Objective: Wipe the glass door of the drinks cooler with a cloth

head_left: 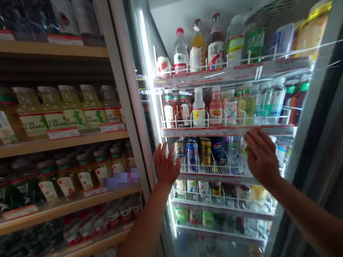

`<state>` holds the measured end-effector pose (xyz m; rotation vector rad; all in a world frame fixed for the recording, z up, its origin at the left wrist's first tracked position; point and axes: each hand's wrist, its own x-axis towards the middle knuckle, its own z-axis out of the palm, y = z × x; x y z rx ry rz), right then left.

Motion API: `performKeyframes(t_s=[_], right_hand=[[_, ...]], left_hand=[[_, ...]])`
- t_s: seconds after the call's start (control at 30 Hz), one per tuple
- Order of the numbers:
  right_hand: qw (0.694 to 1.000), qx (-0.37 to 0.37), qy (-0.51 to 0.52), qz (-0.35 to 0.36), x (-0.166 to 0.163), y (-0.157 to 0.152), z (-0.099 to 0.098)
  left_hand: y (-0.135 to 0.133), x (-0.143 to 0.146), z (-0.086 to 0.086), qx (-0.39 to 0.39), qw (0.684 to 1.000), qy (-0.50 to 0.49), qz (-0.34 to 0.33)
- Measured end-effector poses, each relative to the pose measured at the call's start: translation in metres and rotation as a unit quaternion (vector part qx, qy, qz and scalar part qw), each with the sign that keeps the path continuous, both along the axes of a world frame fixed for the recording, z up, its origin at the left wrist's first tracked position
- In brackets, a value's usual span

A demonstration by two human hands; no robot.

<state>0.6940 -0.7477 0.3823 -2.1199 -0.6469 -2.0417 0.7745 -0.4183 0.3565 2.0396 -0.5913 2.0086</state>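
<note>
My left hand (166, 163) is raised at the left side of a lit drinks fridge, fingers spread, holding nothing. Closest to it are several cans on the third shelf, among them a blue and silver can (192, 155) and a gold can (205, 151). My right hand (261, 155) is up at the fridge's right half, with its fingers stretched out and nothing visible in it. It covers part of the third wire shelf (214, 175) and its fingertips overlap the price strip (225, 131) above. Whether either hand touches anything, I cannot tell.
Bottles, including a red-capped water bottle (180, 53), line the fridge's top shelf; a pink juice bottle (215, 109) stands one level down. Wooden shelves (61, 140) with rows of juice bottles (92, 107) run along the left. A grey upright (125, 92) separates them from the fridge.
</note>
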Motion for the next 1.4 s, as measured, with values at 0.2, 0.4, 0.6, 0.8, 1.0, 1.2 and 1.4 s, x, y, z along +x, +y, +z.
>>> performKeyframes(t_s=[0.2,0.4,0.6,0.8,1.0,1.2,1.4], right_hand=[[0.971,-0.206,0.118,0.011,-0.008,-0.002,-0.022],[0.998,0.009,-0.037,-0.056,-0.006,-0.031,-0.015],[0.996,-0.08,0.016,-0.036,-0.01,-0.038,-0.016],[0.999,0.019,-0.011,-0.025,0.002,0.003,0.0],[0.984,-0.143,0.092,0.053,0.016,0.056,-0.002],[0.994,-0.071,0.048,0.075,0.028,0.088,0.007],[0.977,-0.164,0.109,0.085,0.025,0.104,0.001]], left_hand=[[-0.013,0.001,0.008,0.044,0.999,0.014,0.01],[-0.014,0.005,0.005,0.047,0.999,0.024,0.012],[-0.014,0.003,0.004,0.046,0.998,0.038,0.016],[-0.015,0.002,0.003,0.043,0.998,0.036,0.025],[-0.016,0.0,0.003,0.044,0.998,0.034,0.03],[-0.016,-0.001,-0.001,0.039,0.998,0.046,0.026],[-0.015,-0.001,-0.002,0.043,0.997,0.058,0.034]])
